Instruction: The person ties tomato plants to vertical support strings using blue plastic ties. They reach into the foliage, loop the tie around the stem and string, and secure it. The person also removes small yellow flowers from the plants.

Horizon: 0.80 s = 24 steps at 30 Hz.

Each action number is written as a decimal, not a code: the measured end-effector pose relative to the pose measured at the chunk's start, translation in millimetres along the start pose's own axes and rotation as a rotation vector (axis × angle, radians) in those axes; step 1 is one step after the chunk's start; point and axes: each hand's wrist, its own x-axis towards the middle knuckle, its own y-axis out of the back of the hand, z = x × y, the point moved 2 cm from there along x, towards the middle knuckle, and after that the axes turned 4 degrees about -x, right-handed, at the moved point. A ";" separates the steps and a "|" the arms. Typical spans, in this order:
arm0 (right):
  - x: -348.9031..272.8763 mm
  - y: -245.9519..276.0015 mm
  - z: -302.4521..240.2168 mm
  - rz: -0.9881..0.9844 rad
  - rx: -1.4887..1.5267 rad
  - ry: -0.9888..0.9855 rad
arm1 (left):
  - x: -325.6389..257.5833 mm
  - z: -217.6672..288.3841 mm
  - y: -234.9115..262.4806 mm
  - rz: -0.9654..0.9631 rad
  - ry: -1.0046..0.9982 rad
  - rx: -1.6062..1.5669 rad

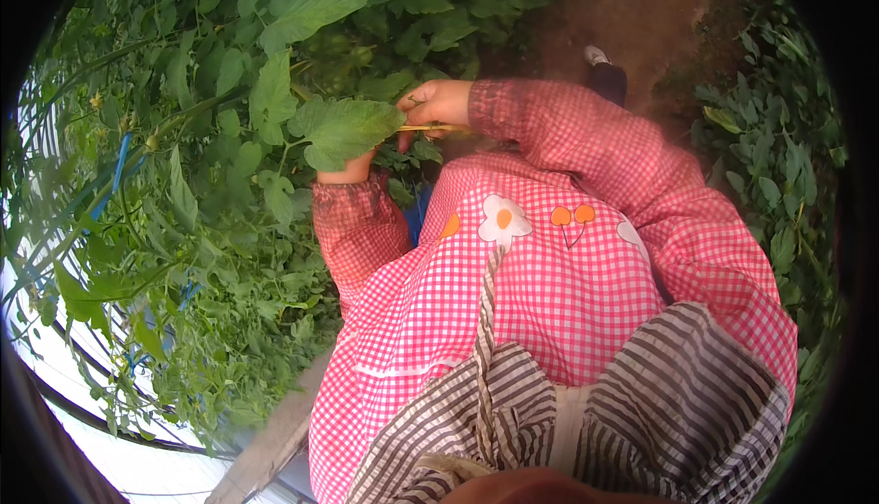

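My right hand (438,101) reaches out at the top centre and pinches a thin yellow-green stem (430,128) between its fingers. The stem runs left to a large green leaf (343,129). My left hand (351,171) is just below that leaf, which covers its fingers, so its grip is hidden. Both arms are in pink checked sleeves (586,138). A pink checked apron (513,293) with flower and cherry patches fills the centre, and striped cloth (678,385) lies below it.
Dense leafy plants (201,229) on blue support strings (119,161) fill the left side. A brown dirt path (641,10) runs ahead, with my shoe (595,55) on it. More plants (778,138) line the right. A pale plank (275,440) lies at lower left.
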 end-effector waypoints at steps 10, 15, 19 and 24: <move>-19.3 3.0 -51.5 -0.113 -0.245 0.025 | -25.1 -28.2 3.7 -0.059 0.357 -0.335; -42.9 -6.5 -55.2 -0.318 -0.375 -0.059 | -50.6 22.9 18.1 0.257 0.051 -1.569; -46.9 -6.1 -53.5 -0.389 -0.421 -0.127 | -64.7 30.0 11.2 0.238 0.464 -1.800; -50.2 16.7 -65.9 -0.450 -0.560 -0.179 | -61.8 35.1 0.7 0.232 0.532 -1.742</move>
